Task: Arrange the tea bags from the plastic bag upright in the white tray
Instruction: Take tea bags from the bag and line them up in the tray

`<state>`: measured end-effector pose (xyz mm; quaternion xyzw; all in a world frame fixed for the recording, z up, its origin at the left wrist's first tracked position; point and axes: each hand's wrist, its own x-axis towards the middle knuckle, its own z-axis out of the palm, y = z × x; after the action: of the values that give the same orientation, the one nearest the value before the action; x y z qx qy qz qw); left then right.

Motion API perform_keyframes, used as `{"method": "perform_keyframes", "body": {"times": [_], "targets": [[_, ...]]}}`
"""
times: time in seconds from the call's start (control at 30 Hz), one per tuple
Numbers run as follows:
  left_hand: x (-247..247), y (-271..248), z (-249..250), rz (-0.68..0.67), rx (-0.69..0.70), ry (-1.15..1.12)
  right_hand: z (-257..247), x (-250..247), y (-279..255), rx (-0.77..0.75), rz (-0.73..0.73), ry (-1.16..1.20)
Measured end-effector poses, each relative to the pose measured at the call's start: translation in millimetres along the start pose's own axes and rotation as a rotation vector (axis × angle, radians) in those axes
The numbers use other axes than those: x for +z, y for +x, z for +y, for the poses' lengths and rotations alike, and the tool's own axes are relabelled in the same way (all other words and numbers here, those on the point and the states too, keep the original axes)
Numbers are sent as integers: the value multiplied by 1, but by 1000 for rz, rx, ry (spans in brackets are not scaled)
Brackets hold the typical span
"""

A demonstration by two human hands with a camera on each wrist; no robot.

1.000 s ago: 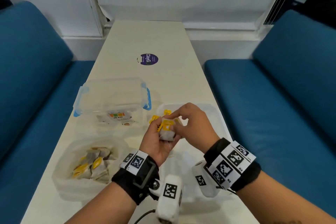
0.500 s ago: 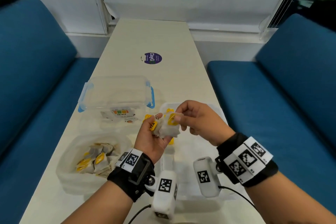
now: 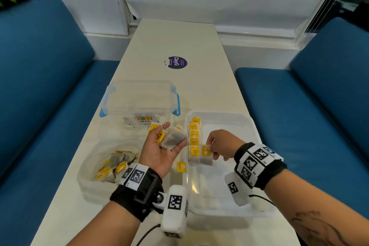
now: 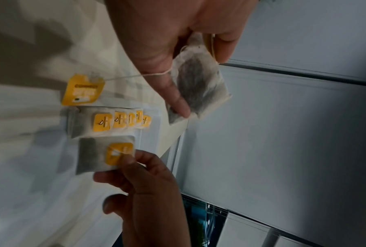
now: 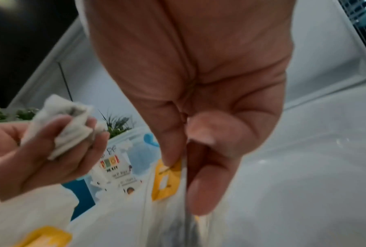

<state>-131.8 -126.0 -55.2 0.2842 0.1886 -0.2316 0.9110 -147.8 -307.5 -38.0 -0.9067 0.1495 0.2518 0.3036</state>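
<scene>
My left hand [image 3: 169,140] is palm up over the table, left of the white tray [image 3: 229,189]. It holds a small bunch of tea bags [image 3: 174,138] with fingers curled round them [image 5: 66,127]. One yellow tag [image 3: 181,167] dangles from it on a string [image 4: 82,90]. My right hand [image 3: 209,148] pinches the top of one tea bag [image 3: 205,156] by its yellow tag [image 5: 167,178]. That bag stands upright in the tray beside the near end of a row of upright tea bags [image 3: 194,136]. The plastic bag [image 3: 93,168] at the left holds several more.
A clear lidded box with blue latches [image 3: 139,104] stands behind the plastic bag, left of the tray's far end. A purple round sticker [image 3: 177,62] lies farther up the table. Blue benches flank the narrow table. Most of the tray's floor is bare.
My right hand took one tea bag from the bunch and carried it down into the tray beside the row. My left hand drew away to the left with the other bags.
</scene>
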Motion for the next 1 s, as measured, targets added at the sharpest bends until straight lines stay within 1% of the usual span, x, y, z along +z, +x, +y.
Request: {"method": "perform_keyframes", "body": {"times": [0.1, 0.17, 0.3, 0.4, 0.53, 0.63, 0.7, 0.77, 0.83, 0.87, 0.9, 0.93, 1.0], "targets": [[0, -2, 1, -12, -16, 3, -1, 14, 11, 55, -148, 24], [-1, -4, 0, -17, -24, 6, -3, 21, 17, 80, -221, 30], [0, -7, -1, -28, -30, 21, -8, 30, 30, 126, -295, -14], [-2, -7, -2, -30, -39, 28, -9, 32, 40, 150, -316, -66], [-4, -8, -5, -35, -42, 46, -10, 33, 45, 196, -319, -38], [-5, -10, -8, -34, -48, 60, -9, 35, 44, 213, -293, 42], [-5, -11, -8, -32, -49, 65, -8, 36, 41, 206, -246, 59], [-5, -12, -8, -31, -51, 64, -5, 31, 37, 157, -112, 51], [-4, -14, -8, -35, -52, 55, -6, 19, 26, 60, 57, 66], [-4, -14, -8, -36, -52, 50, -8, 13, 18, 3, 115, 105], [-2, -15, -8, -36, -54, 43, -10, 6, 10, -49, 133, 169], [-1, -16, -8, -36, -57, 36, -12, 0, 1, -103, 115, 250], [3, -17, -9, -37, -70, 14, -15, -6, -16, -202, 15, 403]]}}
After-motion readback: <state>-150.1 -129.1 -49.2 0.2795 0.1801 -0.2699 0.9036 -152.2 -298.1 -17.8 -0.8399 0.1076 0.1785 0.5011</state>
